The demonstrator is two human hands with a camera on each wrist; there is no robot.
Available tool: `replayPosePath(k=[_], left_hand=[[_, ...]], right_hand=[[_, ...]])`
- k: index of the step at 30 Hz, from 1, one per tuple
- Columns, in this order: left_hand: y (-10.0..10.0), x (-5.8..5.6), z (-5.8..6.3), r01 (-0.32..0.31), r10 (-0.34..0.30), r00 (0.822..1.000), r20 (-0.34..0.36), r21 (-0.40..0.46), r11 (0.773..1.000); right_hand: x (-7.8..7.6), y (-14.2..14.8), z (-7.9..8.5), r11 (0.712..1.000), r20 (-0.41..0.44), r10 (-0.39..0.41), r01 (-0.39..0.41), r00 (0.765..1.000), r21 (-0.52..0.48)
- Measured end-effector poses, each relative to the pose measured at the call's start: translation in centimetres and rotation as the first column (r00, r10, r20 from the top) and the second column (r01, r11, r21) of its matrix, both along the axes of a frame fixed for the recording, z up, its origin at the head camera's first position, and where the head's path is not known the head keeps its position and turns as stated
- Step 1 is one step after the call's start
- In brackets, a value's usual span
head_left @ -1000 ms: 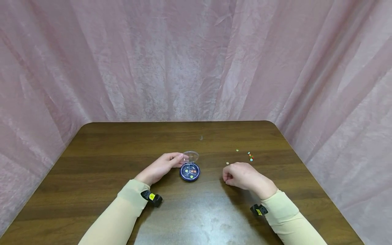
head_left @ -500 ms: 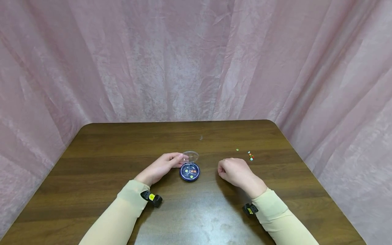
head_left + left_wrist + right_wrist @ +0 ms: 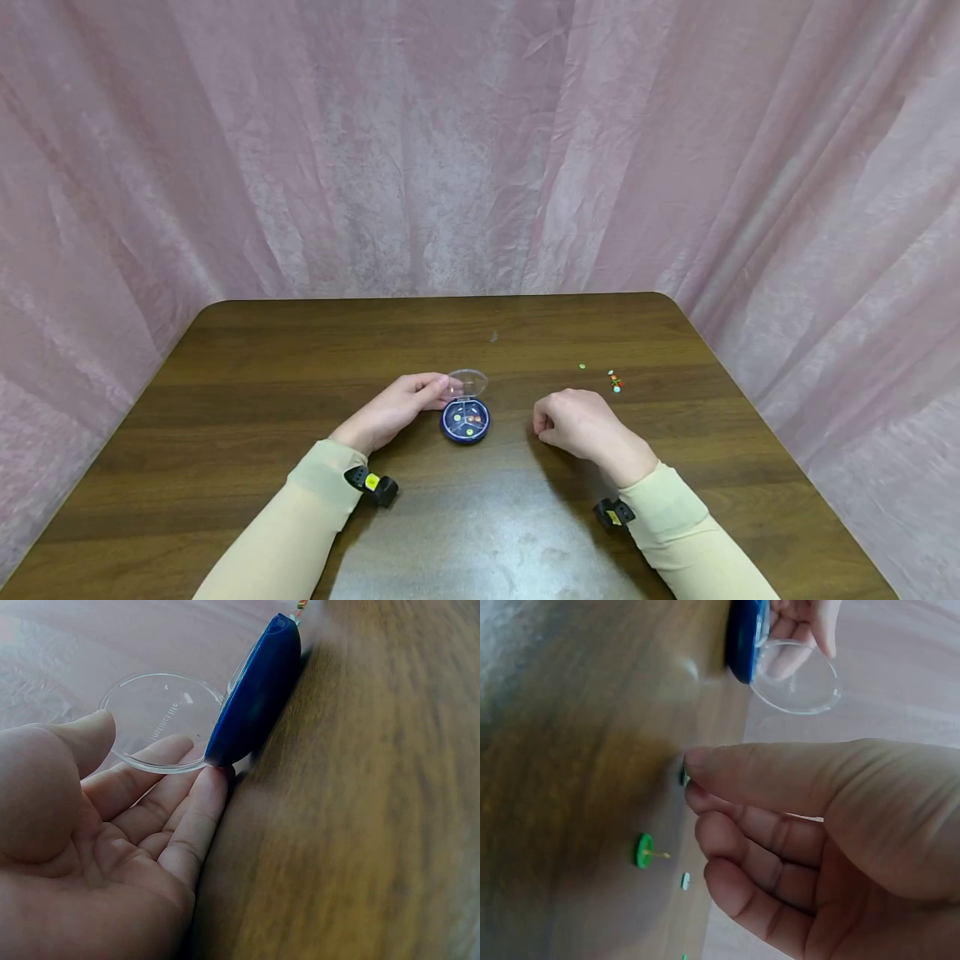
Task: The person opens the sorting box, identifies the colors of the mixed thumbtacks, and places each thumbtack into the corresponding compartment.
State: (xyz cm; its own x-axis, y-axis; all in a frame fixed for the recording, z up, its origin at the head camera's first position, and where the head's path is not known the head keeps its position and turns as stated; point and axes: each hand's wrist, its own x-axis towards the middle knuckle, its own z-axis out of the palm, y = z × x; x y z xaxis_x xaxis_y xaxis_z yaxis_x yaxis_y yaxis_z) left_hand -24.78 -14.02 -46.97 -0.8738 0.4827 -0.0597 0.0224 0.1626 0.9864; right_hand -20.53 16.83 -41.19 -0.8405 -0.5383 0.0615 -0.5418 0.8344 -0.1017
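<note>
A round dark-blue pill case (image 3: 465, 422) with three compartments stands on the table, its clear lid (image 3: 161, 720) raised. Several small green and orange thumbtacks (image 3: 469, 432) lie in it. My left hand (image 3: 397, 408) holds the case at the lid side, thumb at the lid's rim and fingers behind it, touching the blue base. My right hand (image 3: 581, 425) is low over the table, right of the case. Its thumb and forefinger pinch a small greenish thumbtack (image 3: 685, 777), mostly hidden by the fingertips. Below the curled fingers a green thumbtack (image 3: 643, 851) lies point up.
Several coloured tacks (image 3: 617, 383) form a small cluster beyond my right hand, with a lone green tack (image 3: 582, 366) to their left. The brown wooden table (image 3: 300, 350) ends at a pink curtain (image 3: 420, 167).
My right hand has shifted a little left and away from me, covering a tack that showed beside it earlier; it has hardly moved since. My left hand and the case have stayed put.
</note>
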Motion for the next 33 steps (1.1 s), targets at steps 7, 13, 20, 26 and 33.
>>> replayPosePath(k=[7,13,20,26,33], left_hand=[[0.0,0.2,0.0,-0.013,0.013,1.0,0.007,-0.003,1.0],[0.0,0.3,0.1,-0.016,0.016,1.0,0.006,-0.008,1.0],[0.1,0.2,0.1,-0.014,0.014,1.0,0.015,-0.008,1.0],[0.0,0.2,0.0,-0.011,0.012,1.0,0.013,-0.009,1.0],[0.0,0.3,0.0,-0.008,0.008,1.0,-0.003,-0.003,1.0]], right_hand=[[-0.4,0.2,0.8,0.997,-0.042,-0.073,0.072,0.996,-0.014],[-0.4,0.0,0.5,0.996,-0.006,-0.076,0.076,0.997,0.047],[-0.4,-0.2,-0.2,0.996,-0.051,-0.052,0.055,0.997,0.067],[-0.5,-0.5,0.5,0.998,-0.05,-0.061,0.061,0.997,-0.006],[-0.6,-1.6,2.5,0.925,0.184,0.014,0.057,0.983,-0.376]])
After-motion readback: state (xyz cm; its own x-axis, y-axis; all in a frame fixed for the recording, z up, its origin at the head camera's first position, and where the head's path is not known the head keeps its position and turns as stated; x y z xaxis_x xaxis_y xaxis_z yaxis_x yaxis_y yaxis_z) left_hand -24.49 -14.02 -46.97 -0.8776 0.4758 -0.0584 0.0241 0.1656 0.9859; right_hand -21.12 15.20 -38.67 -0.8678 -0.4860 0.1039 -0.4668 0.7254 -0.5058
